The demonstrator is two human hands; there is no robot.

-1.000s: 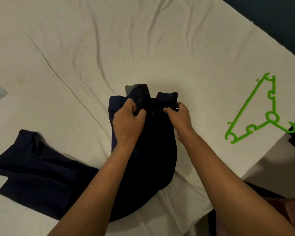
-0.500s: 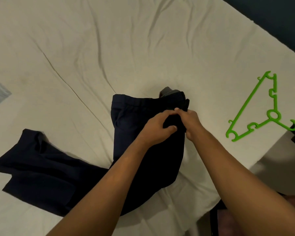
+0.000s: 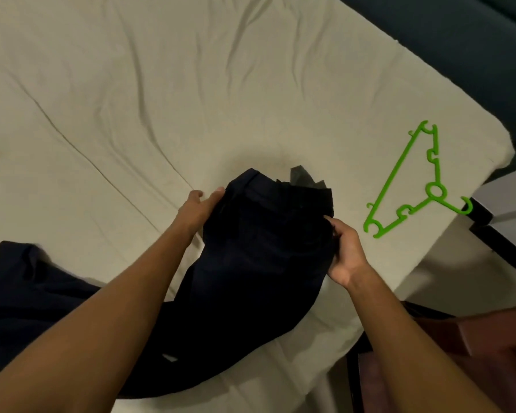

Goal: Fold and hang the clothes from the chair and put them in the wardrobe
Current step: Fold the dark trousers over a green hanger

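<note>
The dark trousers [image 3: 262, 263] are lying on the bed [image 3: 161, 99], near its front edge, with the waistband at the far end. Their long axis is running from the waistband toward the person and then bending to the left, where the legs [image 3: 27, 293] are spreading over the sheet. A grey piece of lining is showing behind the waistband.

The 2 hands are standing at the 2 sides of the waist part. The left hand [image 3: 198, 208] is resting against the left edge with its fingers nearly straight, not closed around the cloth. The right hand [image 3: 344, 248] is pinching the right edge, with its fingers curled on the fabric.

The green hanger [image 3: 411, 180] is lying flat on the bed to the right of the trousers, apart from them, with its hook at the bed's edge. It is nearer to the right hand. I judge that this hand can reach it more easily, while the left one is holding the trousers.
</note>
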